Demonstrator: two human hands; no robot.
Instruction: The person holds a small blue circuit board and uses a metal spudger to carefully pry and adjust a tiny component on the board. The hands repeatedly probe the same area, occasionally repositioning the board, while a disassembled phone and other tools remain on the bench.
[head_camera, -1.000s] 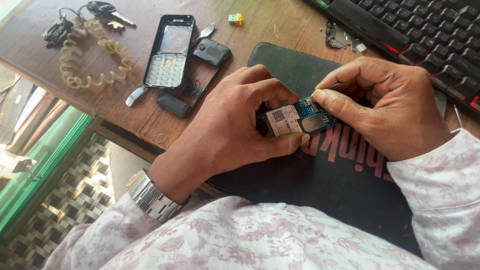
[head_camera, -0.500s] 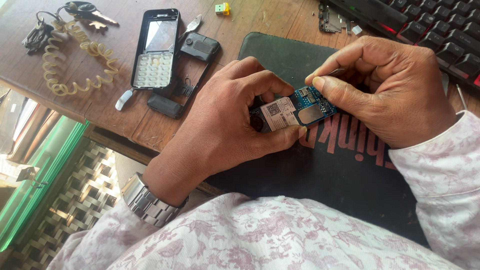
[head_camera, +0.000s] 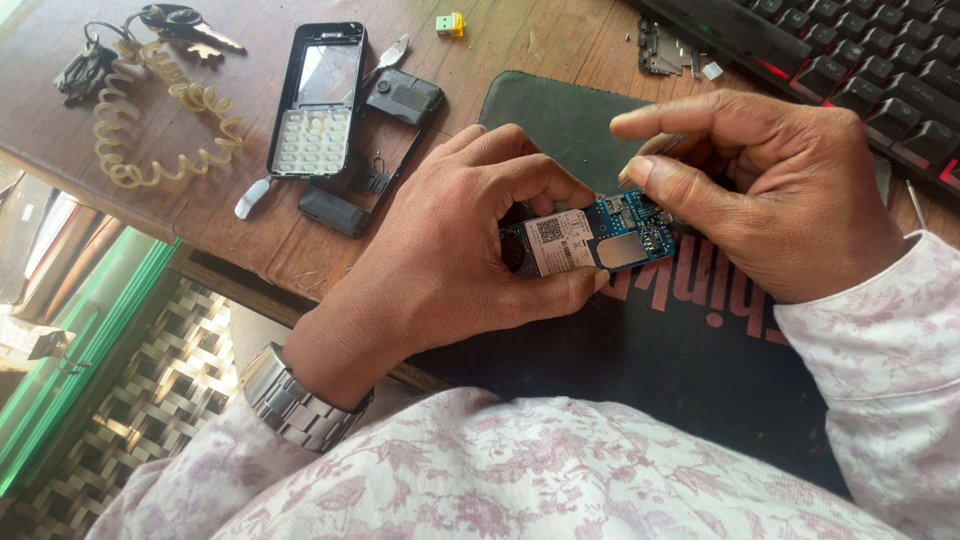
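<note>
My left hand (head_camera: 455, 245) grips a small blue phone circuit board (head_camera: 597, 237) with a white label and a grey metal shield, held just above a dark mat (head_camera: 560, 120). My right hand (head_camera: 770, 195) works at the board's right end, thumb pressed on its top edge and index finger stretched out above it. What the right fingertips pinch is hidden. To the left on the wooden table (head_camera: 230, 210) lie the phone's black front frame with keypad (head_camera: 318, 100) and its black back cover (head_camera: 400, 100).
A black keyboard (head_camera: 860, 60) runs along the top right. Keys on a beige coiled cord (head_camera: 160, 110) lie at the top left. A small green and yellow part (head_camera: 451, 24) and a metal piece (head_camera: 662, 48) sit near the top edge. The table edge drops off at the left.
My right index finger has lifted off and straightened above the board. The view has shifted slightly; my left hand still holds the board in the same spot.
</note>
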